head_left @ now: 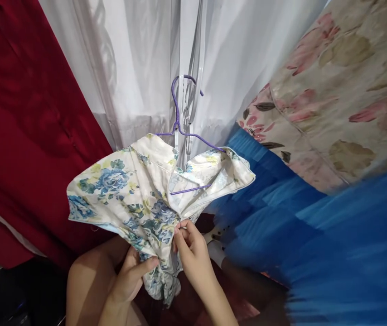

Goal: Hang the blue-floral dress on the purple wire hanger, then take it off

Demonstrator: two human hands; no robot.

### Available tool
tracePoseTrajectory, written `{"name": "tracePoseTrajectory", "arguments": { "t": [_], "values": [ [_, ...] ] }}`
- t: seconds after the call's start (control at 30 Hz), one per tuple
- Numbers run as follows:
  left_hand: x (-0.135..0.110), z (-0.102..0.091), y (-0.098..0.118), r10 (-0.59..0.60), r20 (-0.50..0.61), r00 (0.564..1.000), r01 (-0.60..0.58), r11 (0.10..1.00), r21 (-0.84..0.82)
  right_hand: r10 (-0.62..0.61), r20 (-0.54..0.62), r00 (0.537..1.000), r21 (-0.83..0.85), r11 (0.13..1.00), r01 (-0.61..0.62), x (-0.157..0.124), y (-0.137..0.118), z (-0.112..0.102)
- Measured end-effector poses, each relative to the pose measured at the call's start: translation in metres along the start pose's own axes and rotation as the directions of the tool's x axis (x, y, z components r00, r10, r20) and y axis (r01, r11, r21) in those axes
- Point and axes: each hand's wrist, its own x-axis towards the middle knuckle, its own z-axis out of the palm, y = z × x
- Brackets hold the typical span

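A white blouse with blue and yellow flowers hangs on a purple hanger, whose hook is around a white upright strip. One shoulder of the blouse sits on the hanger's left arm; on the right side the neckline gapes and shows the hanger's lower bar. My right hand pinches the front edge of the blouse below the neckline. Lower on the left, my left hand grips the blouse's side, thumb on top and fingers behind the cloth. The blouse's lower end hangs bunched between my hands.
White curtains hang behind the hanger. Red cloth hangs at the left. Blue tulle and a floral cloth hang close on the right. My bare knee is below, beside a dark object at the lower left.
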Motion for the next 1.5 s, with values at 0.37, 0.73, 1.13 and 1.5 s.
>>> {"name": "tracePoseTrajectory", "arguments": {
  "t": [0.37, 0.73, 1.13, 1.5],
  "values": [
    [0.024, 0.009, -0.004, 0.902, -0.228, 0.367, -0.599, 0.416, 0.684, 0.136, 0.091, 0.987, 0.086, 0.986, -0.144, -0.022, -0.010, -0.011],
    [0.020, 0.061, 0.016, 0.453, 0.433, 0.779, -0.596, 0.324, 0.735, -0.002, -0.050, 0.999, 0.247, 0.969, 0.014, 0.032, -0.091, -0.025],
    [0.021, 0.052, 0.092, 0.612, 0.385, 0.691, -0.646, 0.284, 0.708, -0.328, -0.120, 0.937, 0.077, 0.938, 0.338, 0.058, -0.130, 0.005],
    [0.048, 0.113, 0.209, 0.859, 0.477, 0.186, -0.780, -0.166, 0.603, -0.484, -0.094, 0.870, -0.025, 0.875, 0.484, 0.072, -0.130, -0.002]
  ]
}}
